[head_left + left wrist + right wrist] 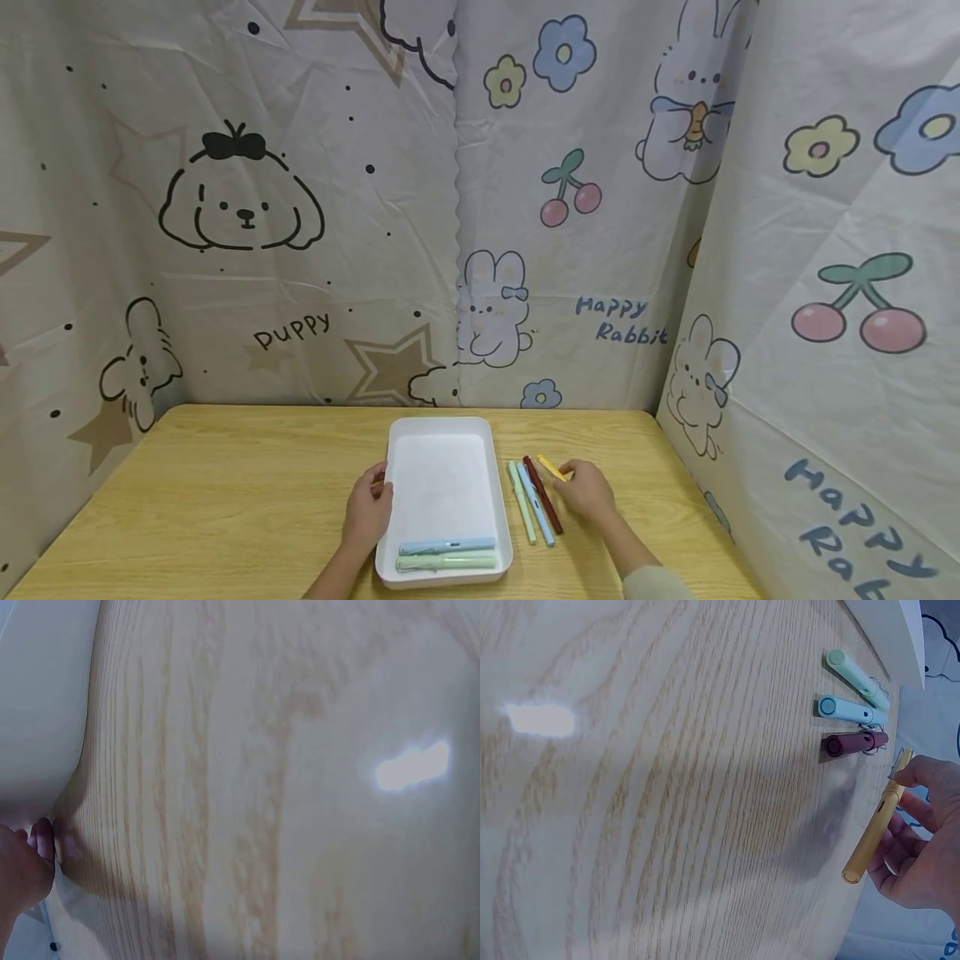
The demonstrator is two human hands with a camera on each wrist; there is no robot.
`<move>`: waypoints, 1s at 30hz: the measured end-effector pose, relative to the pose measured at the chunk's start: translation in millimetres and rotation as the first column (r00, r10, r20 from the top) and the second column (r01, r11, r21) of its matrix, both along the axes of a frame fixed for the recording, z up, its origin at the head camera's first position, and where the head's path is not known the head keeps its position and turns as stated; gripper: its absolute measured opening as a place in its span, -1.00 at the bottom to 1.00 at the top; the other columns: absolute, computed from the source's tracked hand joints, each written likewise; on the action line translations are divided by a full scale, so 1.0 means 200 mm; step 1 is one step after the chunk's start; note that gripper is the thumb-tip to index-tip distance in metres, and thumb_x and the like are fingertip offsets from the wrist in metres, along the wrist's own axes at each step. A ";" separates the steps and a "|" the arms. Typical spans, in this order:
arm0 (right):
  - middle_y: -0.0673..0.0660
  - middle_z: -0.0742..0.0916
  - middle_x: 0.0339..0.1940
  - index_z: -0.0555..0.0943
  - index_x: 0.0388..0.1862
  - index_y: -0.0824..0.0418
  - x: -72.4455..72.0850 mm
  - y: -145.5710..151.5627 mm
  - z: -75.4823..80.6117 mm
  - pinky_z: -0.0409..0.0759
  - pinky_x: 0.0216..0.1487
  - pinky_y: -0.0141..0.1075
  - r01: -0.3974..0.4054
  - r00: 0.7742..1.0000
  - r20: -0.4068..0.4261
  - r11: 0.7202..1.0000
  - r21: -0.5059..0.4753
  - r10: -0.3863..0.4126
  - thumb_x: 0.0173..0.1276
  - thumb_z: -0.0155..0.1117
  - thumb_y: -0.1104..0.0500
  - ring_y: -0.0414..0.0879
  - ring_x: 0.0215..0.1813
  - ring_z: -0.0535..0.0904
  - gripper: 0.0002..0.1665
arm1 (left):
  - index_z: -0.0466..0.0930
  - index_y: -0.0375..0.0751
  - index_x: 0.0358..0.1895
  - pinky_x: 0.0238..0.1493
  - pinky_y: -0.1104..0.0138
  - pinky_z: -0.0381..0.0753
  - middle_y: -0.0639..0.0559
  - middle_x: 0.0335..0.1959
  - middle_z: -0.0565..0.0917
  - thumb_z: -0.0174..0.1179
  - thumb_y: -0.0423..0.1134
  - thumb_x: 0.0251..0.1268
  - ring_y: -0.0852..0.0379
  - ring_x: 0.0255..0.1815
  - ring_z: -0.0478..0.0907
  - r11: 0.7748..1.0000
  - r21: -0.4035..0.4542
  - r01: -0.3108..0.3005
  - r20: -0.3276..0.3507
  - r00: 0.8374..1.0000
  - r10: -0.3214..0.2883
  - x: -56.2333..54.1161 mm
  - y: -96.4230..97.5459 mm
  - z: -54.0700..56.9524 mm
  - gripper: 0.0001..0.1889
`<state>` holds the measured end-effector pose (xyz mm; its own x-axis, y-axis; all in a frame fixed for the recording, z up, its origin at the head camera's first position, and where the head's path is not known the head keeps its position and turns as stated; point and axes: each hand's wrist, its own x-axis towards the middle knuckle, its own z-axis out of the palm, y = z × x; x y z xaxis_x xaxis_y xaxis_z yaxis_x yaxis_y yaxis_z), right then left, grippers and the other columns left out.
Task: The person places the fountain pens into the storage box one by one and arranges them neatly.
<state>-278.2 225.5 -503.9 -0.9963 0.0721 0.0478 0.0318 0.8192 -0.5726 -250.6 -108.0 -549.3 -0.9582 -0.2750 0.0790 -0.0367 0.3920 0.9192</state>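
Note:
In the head view my left hand [367, 510] grips the left side of a white tray [442, 467]; the left wrist view shows its fingers [43, 838] curled at the tray's wall. Near the tray's front end lie a light blue pen [447, 546] and, against it, light green pen barrels [447, 562]. My right hand [587, 493] pinches a yellow pen [874, 832] between thumb and fingers, raised off the table and tilted. To its left on the table lie a dark red pen [543, 495], a light blue pen [536, 505] and a light green pen [522, 502].
The wood-grain table [247, 492] extends to both sides of the tray. Printed cloth [390, 275] with puppies, rabbits and cherries hangs behind the table and along its sides. A bright light reflection shows on the tabletop in both wrist views.

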 end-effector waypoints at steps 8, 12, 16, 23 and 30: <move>0.04 0.56 -0.56 0.63 -0.14 0.33 0.00 -0.01 0.00 0.29 -0.61 -0.37 -0.020 1.000 0.005 0.999 -0.029 0.020 0.08 0.25 0.19 -0.16 -0.58 0.35 -0.65 | 0.32 -0.35 0.27 0.04 0.06 0.58 -0.32 0.10 0.48 -0.05 -0.38 0.34 -0.18 0.05 0.50 1.000 0.004 0.000 0.004 1.000 0.000 0.00 0.00 0.00 -0.57; 0.04 0.53 -0.58 0.63 -0.13 0.33 0.00 -0.01 0.02 0.28 -0.62 -0.38 -0.030 0.999 0.008 0.999 -0.045 0.031 0.10 0.25 0.20 -0.18 -0.60 0.34 -0.66 | 0.32 -0.35 0.27 0.04 0.07 0.59 -0.32 0.10 0.48 -0.04 -0.38 0.34 -0.19 0.05 0.51 1.000 0.006 0.000 -0.004 1.000 0.000 -0.01 0.00 0.00 -0.57; 0.02 0.51 -0.62 0.63 -0.13 0.31 0.01 -0.02 0.03 0.26 -0.63 -0.40 -0.044 0.999 0.006 0.998 -0.038 0.045 0.12 0.26 0.19 -0.20 -0.63 0.30 -0.67 | 0.32 -0.35 0.27 0.05 0.07 0.58 -0.32 0.10 0.48 -0.04 -0.38 0.34 -0.20 0.07 0.50 1.000 0.004 -0.003 0.007 1.000 0.003 -0.01 0.00 0.00 -0.57; 0.02 0.51 -0.61 0.62 -0.14 0.33 0.02 -0.03 0.05 0.27 -0.64 -0.39 -0.079 0.997 0.001 0.996 -0.049 0.079 0.11 0.27 0.19 -0.20 -0.63 0.30 -0.67 | 0.32 -0.34 0.27 0.06 0.06 0.58 -0.31 0.10 0.48 -0.04 -0.39 0.34 -0.20 0.08 0.50 1.000 -0.001 -0.007 0.013 1.000 0.007 -0.01 0.00 -0.01 -0.57; 0.05 0.56 -0.53 0.63 -0.15 0.30 0.01 -0.03 0.05 0.31 -0.61 -0.37 -0.089 0.996 0.001 0.995 -0.051 0.089 0.08 0.26 0.21 -0.17 -0.58 0.34 -0.68 | 0.30 -0.31 0.29 0.07 0.07 0.58 -0.29 0.12 0.47 -0.05 -0.36 0.35 -0.18 0.10 0.50 1.000 0.002 -0.001 0.023 1.000 0.001 -0.02 0.00 -0.03 -0.56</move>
<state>-275.5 218.7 -493.4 -0.9990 -0.0145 0.0428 -0.0377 0.7890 -0.6132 -255.5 -108.5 -554.4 -0.9596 -0.2758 0.0563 -0.0582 0.3901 0.9189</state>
